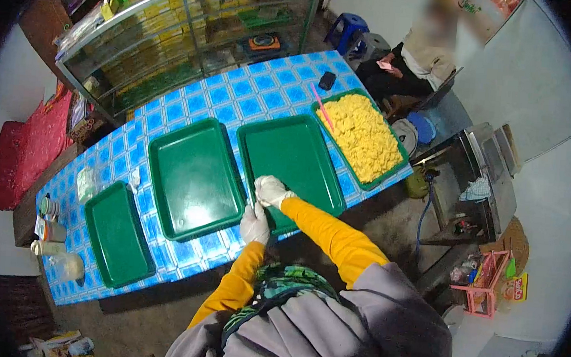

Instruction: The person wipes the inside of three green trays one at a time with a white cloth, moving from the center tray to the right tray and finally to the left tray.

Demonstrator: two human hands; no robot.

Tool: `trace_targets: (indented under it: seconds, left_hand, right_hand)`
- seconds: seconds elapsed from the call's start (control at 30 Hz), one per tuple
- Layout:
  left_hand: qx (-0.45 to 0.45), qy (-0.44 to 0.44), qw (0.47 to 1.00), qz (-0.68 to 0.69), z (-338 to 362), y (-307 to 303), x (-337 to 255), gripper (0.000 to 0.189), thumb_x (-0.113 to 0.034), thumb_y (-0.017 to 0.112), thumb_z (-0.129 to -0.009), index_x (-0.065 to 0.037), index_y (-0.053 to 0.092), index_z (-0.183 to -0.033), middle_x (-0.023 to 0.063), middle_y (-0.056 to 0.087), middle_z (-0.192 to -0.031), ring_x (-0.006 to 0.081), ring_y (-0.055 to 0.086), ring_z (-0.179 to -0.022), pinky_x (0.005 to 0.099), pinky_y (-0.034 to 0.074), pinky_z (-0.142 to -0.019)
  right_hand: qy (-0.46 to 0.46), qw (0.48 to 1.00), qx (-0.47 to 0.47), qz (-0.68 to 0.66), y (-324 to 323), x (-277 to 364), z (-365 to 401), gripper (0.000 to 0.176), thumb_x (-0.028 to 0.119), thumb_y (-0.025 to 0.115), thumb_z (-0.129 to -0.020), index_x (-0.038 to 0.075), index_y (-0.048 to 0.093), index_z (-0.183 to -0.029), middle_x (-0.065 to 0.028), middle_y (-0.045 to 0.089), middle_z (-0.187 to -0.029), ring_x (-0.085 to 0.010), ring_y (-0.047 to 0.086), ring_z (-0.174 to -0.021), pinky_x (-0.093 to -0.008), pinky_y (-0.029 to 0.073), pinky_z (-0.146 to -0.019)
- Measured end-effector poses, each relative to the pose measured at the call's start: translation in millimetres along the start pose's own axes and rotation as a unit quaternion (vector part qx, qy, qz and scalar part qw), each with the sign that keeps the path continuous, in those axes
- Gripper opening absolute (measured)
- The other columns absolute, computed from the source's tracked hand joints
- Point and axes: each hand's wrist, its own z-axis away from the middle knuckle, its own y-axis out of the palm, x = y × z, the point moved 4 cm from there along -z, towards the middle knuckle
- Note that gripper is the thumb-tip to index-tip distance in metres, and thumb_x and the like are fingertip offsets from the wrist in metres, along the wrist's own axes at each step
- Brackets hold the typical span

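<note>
Both my hands wear thin white gloves and meet over the near left edge of a green tray. My right hand is closed, its fingers curled inward. Just below it, my left hand is closed too, with its fingertips pressed together near the right one. Whatever lies between the fingers is too small to make out. Beside my left hand lies a second green tray with a bare, shiny bottom. A third green tray at the right holds a heap of yellow crumbly food, with a pink stick at its edge.
A smaller green tray and several jars stand on the blue checked tablecloth. A black phone lies at the far edge. Behind stands a glass cabinet. A seated person is at back right, near a metal oven.
</note>
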Motion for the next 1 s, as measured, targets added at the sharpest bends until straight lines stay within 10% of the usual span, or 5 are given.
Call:
trace_targets:
  seconds: [0.47, 0.7, 1.0]
  left_hand:
    - [-0.013, -0.006, 0.998, 0.056, -0.9, -0.1, 1.3, 0.048, -0.046, 0.035, -0.106, -0.008, 0.064, -0.099, 0.0252, 0.068, -0.088, 0.0468, 0.064, -0.081, 0.0547, 0.049, -0.069]
    - [0.013, -0.018, 0.999, 0.047, -4.9, -6.4, -4.2, 0.049, -0.043, 0.035, -0.103, -0.005, 0.065, -0.113, 0.0288, 0.068, -0.09, 0.0486, 0.065, -0.085, 0.0575, 0.049, -0.074]
    - [0.024, 0.0, 0.999, 0.031, -12.8, -0.5, -6.6, 0.056, -0.041, 0.038, -0.104, -0.012, 0.039, -0.152, 0.0263, 0.068, -0.08, 0.0454, 0.066, -0.071, 0.0543, 0.051, -0.062]
  right_hand:
    - [-0.049, 0.99, -0.135, 0.009, 22.5, -6.0, 22.3, 0.014, 0.023, 0.061, -0.083, 0.01, 0.061, -0.089, -0.0184, 0.066, -0.093, -0.041, 0.065, -0.084, -0.0539, 0.052, -0.07]
    - [-0.122, 0.979, 0.154, 0.05, 0.8, -6.3, 93.7, 0.015, 0.024, 0.061, -0.085, 0.011, 0.066, -0.091, -0.0138, 0.065, -0.093, -0.0388, 0.064, -0.088, -0.0485, 0.051, -0.076]
    - [-0.183, 0.973, -0.143, 0.002, 28.0, -16.2, 58.3, 0.009, 0.014, 0.064, -0.08, 0.01, 0.064, -0.088, -0.0125, 0.059, -0.089, -0.036, 0.062, -0.089, -0.0476, 0.05, -0.073]
